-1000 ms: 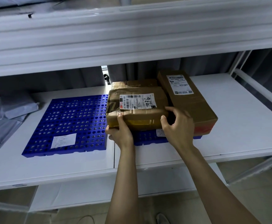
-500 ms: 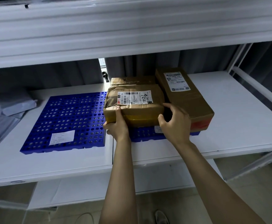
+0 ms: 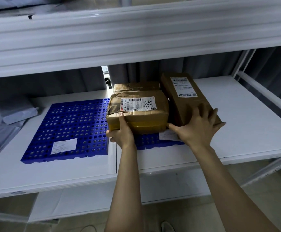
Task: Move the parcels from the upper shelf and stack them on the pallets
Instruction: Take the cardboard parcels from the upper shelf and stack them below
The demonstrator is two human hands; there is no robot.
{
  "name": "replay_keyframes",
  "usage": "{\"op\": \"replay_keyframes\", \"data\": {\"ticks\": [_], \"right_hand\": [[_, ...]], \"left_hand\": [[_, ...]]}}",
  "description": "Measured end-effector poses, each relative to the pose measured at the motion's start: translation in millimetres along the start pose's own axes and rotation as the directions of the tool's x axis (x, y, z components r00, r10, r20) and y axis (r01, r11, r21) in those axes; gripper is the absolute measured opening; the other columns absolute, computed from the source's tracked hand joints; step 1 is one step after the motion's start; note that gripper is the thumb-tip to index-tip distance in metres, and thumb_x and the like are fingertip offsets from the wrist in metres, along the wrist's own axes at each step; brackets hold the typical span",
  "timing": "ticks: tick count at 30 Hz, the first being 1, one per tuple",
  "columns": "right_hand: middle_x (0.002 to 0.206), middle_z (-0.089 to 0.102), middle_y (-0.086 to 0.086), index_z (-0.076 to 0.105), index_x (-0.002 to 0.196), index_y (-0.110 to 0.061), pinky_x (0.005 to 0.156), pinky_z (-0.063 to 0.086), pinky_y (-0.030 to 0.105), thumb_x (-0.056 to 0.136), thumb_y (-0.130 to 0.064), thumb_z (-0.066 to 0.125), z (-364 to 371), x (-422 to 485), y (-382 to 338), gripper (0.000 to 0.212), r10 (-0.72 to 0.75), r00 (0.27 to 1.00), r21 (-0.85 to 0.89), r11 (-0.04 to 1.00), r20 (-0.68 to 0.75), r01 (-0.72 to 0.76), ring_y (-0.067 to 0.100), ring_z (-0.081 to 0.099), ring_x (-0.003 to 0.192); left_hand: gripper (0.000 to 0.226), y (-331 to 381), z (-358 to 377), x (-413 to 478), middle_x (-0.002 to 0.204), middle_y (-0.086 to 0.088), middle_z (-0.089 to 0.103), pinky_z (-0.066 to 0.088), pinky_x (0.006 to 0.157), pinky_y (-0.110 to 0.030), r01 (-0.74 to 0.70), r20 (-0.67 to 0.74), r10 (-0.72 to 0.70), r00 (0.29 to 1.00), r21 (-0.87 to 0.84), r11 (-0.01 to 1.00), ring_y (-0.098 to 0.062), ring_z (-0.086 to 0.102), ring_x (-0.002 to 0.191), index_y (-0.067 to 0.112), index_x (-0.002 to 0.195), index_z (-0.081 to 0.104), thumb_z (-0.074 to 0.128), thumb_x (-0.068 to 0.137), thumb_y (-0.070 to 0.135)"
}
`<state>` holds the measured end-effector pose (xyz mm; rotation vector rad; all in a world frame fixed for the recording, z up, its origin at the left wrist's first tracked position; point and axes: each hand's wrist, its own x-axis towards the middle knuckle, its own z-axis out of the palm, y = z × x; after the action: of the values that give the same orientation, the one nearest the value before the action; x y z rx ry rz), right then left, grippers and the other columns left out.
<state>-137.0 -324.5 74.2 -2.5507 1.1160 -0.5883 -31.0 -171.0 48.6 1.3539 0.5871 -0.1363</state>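
Cardboard box [image 3: 137,113] on blue pallet [image 3: 146,141]: your left hand [image 3: 122,133] grips its near-left corner; your right hand [image 3: 197,128] lies flat, fingers spread, on the long box [image 3: 185,97] beside it.

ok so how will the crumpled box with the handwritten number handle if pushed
Probably soft-walled: the crumpled box has creased, dented corners, so it may give under the left hand. Its glossy tape could be slippery. Wide and low on the pallet, it should slide rather than tip.
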Motion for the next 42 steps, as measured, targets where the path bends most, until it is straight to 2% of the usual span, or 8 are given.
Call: {"op": "replay_keyframes", "data": {"ticks": [4,7,9,14,22,31,36,42], "right_hand": [[0.157,0.024,0.012,0.031,0.145,-0.023,0.114,0.009,0.066,0.058,-0.075,0.069,0,4,7,0.108,0.012,1.0,0.032,0.999,0.023,-0.013,0.042,0.008,0.145],[0.154,0.03,0.011,0.035,0.141,-0.023,0.111,0.022,0.061,0.06,-0.073,0.069,3,5,8,0.101,-0.008,1.0,0.014,1.0,-0.013,0.008,0.04,0.017,0.143],[0.152,0.033,0.01,0.037,0.138,-0.023,0.109,0.025,0.058,0.063,-0.07,0.068,5,6,8,0.094,-0.008,1.0,0.015,1.0,-0.029,0.008,0.039,0.02,0.142],[0.15,0.036,0.011,0.043,0.135,-0.021,0.108,0.022,0.058,0.068,-0.063,0.067,8,7,7,0.082,-0.008,0.998,0.034,0.999,-0.059,0.011,0.038,0.021,0.142],[0.15,0.038,0.009,0.045,0.135,-0.02,0.109,0.021,0.056,0.071,-0.059,0.068,9,6,5,0.078,-0.012,0.998,0.05,0.999,-0.061,0.015,0.037,0.02,0.142],[0.149,0.038,0.011,0.047,0.133,-0.018,0.11,0.019,0.056,0.072,-0.056,0.066,9,5,4,0.075,-0.011,0.998,0.06,0.998,-0.056,0.015,0.038,0.016,0.144],[0.15,0.037,0.01,0.046,0.135,-0.019,0.112,0.018,0.057,0.074,-0.057,0.064,9,4,2,0.074,-0.002,0.999,0.061,0.998,-0.045,0.005,0.037,0.014,0.145],[0.153,0.033,0.009,0.05,0.133,-0.022,0.114,0.007,0.061,0.074,-0.056,0.066,10,3,2,0.07,-0.024,1.0,0.073,0.997,-0.017,0.025,0.037,0.007,0.147]], "left_hand": [[0.088,-1,0,5,0.146,-0.012,0.034,0.045,0.096,-0.046,-0.02,0.007,0.019,1.0,0.033,0.999,-0.033,0.046,0.126,0.025,0.148,0.017,0.059,0.081,0.064],[0.081,-2,-1,9,0.143,-0.01,0.039,0.046,0.093,-0.044,-0.029,0.005,0.029,1.0,0.02,0.999,-0.03,0.048,0.124,0.027,0.144,0.024,0.059,0.081,0.062],[0.078,-2,-1,10,0.142,-0.009,0.041,0.046,0.092,-0.043,-0.027,-0.001,0.027,1.0,0.019,0.999,-0.029,0.048,0.123,0.026,0.143,0.026,0.059,0.081,0.062],[0.07,-1,-2,9,0.137,-0.007,0.046,0.046,0.092,-0.042,-0.025,-0.02,0.026,0.999,0.009,1.0,-0.028,0.05,0.122,0.024,0.138,0.031,0.058,0.084,0.06],[0.067,2,-1,6,0.124,-0.003,0.051,0.049,0.087,-0.038,-0.052,-0.047,0.052,0.998,-0.017,0.998,-0.024,0.055,0.109,0.021,0.135,0.031,0.055,0.085,0.059],[0.069,4,2,9,0.131,-0.007,0.049,0.048,0.088,-0.038,-0.066,-0.019,0.066,0.998,0.005,0.998,-0.027,0.053,0.116,0.019,0.135,0.03,0.056,0.086,0.059],[0.072,-2,0,17,0.129,-0.009,0.05,0.047,0.099,-0.049,-0.031,-0.01,0.032,0.999,0.061,0.998,-0.029,0.052,0.117,0.018,0.134,0.031,0.055,0.083,0.063],[0.08,-2,-2,19,0.133,-0.01,0.047,0.044,0.101,-0.052,-0.033,0.02,0.031,0.999,0.09,0.995,-0.031,0.049,0.121,0.018,0.137,0.029,0.054,0.08,0.067]]}}
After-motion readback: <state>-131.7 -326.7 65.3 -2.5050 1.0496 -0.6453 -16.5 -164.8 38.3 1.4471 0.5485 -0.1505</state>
